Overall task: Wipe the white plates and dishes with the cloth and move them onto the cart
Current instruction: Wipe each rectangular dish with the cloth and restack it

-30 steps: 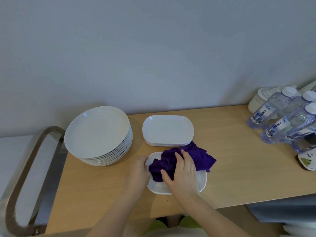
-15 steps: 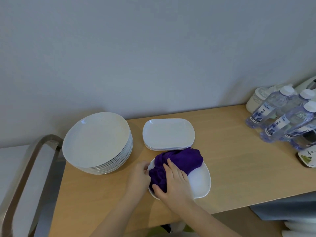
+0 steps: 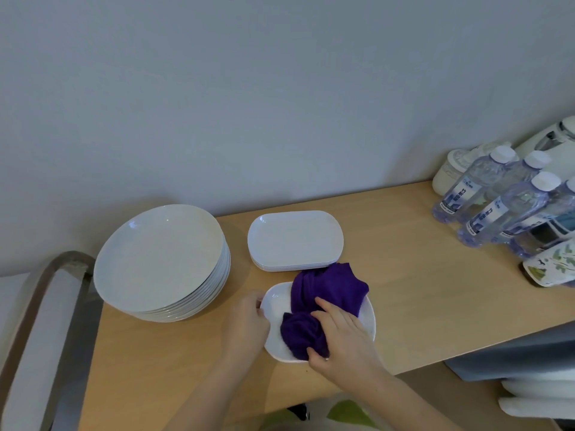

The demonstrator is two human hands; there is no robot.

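Observation:
A white oblong dish (image 3: 275,318) lies near the front edge of the wooden table (image 3: 420,290). My left hand (image 3: 245,325) grips its left rim. My right hand (image 3: 342,340) grips a bunched purple cloth (image 3: 323,297) and presses it onto the dish. Behind it sits a stack of white oblong dishes (image 3: 295,239). A tall stack of round white plates (image 3: 161,259) stands at the left. The cart's metal handle (image 3: 34,309) shows at the far left.
Several water bottles (image 3: 497,200) stand at the table's right end, with a white jar (image 3: 448,175), a kettle (image 3: 550,141) and a patterned packet (image 3: 550,269) around them. A wall runs behind the table. Grey and white items (image 3: 529,384) lie below at the right.
My right hand has dragged the cloth toward the dish's near left part. The dish has turned a little under my left hand. The camera view has shifted slightly.

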